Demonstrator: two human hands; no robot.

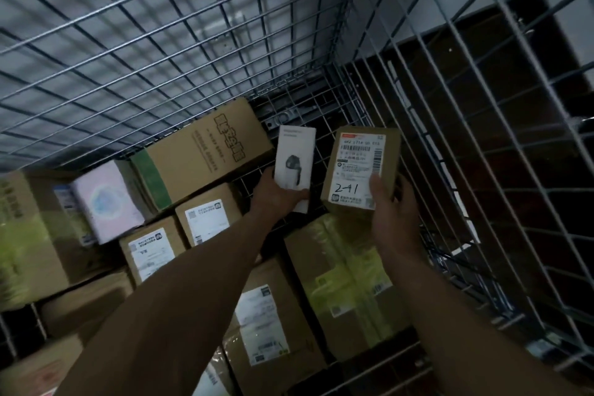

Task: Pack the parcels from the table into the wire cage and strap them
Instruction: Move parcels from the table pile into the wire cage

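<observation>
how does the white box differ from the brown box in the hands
The white box is slim and bears a printed product picture; the brown box is wider and bears a shipping label with a barcode and handwritten 241. The left hand grips the white box, the right hand the brown box. Both are held by their lower ends inside the cage.
</observation>
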